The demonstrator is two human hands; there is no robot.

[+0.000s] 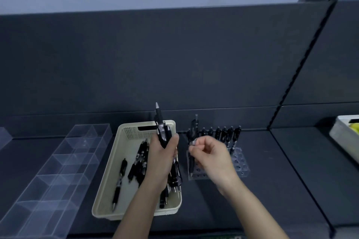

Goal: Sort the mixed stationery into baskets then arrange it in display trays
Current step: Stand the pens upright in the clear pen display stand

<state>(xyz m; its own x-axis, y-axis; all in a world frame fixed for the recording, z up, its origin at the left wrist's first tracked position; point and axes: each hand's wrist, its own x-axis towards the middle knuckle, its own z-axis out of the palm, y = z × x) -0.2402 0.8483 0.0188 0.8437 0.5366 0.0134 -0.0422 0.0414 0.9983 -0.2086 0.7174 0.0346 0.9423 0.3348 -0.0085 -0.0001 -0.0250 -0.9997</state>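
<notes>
A cream basket (108,186) on the dark shelf holds several loose black pens (119,182). Above it, my left hand (161,159) grips a bunch of black pens (162,130), tips pointing up. To its right stands a clear pen holder (240,163) with rows of holes; several black pens (223,134) stand upright along its back row. My right hand (211,153) hovers over the holder's left side and pinches the top of a black pen (191,161) that stands upright at the holder's front left.
A long clear divided display tray (58,170) lies to the left of the basket. At the far right edge sits a pale tray (343,134) with something yellow in it. A dark back panel rises behind the shelf.
</notes>
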